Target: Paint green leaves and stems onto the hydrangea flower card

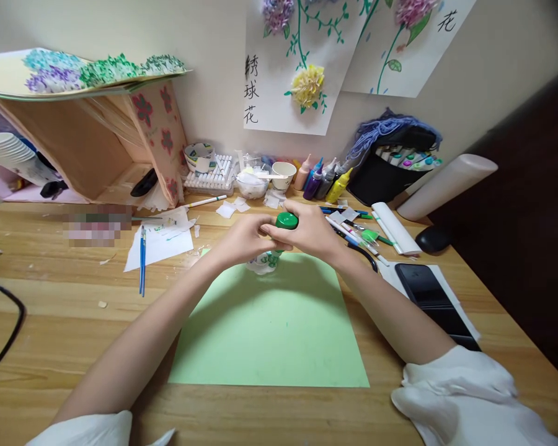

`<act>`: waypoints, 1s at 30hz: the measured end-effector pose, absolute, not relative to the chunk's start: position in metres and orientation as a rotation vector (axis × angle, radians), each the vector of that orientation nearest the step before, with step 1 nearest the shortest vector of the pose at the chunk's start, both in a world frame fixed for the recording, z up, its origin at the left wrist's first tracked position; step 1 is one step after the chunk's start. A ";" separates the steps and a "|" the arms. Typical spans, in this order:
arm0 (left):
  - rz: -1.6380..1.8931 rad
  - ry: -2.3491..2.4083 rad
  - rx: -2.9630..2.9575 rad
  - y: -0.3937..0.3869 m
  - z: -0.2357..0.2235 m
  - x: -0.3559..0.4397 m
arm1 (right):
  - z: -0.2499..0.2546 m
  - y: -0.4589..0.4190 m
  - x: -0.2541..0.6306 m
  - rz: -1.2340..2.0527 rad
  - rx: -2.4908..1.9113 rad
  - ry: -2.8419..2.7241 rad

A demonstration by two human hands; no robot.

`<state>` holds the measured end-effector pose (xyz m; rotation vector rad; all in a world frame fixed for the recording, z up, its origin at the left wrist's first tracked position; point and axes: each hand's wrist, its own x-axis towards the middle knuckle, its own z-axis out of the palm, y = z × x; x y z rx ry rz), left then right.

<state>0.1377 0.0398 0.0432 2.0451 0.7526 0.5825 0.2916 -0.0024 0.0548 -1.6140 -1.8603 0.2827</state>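
Both of my hands meet at a bottle with a green cap (287,220), above the far edge of a light green sheet of paper (270,334). My left hand (251,238) is closed around the bottle from the left. From the right, my right hand (309,229) is closed on it too, thumb lying across just below the cap. Most of the bottle's body is hidden by the fingers. Just under the hands, a small white paint palette (263,263) with coloured marks rests on the sheet and is partly covered.
Two blue paintbrushes (142,260) lie on white paper at left. Several paint bottles (314,184) and a paper cup (283,175) stand behind. Pens (353,235), a paper roll (395,228), a black phone (416,285) and a black mouse (433,239) lie at right.
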 end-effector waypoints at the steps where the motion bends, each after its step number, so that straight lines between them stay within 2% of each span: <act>1: 0.597 0.761 2.057 0.041 0.041 0.138 | 0.053 -0.002 0.291 0.278 -1.605 -1.861; 10: 0.688 0.873 2.160 0.037 0.034 0.140 | 0.045 0.004 0.292 0.283 -1.573 -1.864; 30: 0.658 0.894 2.126 0.040 0.026 0.139 | 0.037 0.004 0.289 0.395 -1.532 -1.829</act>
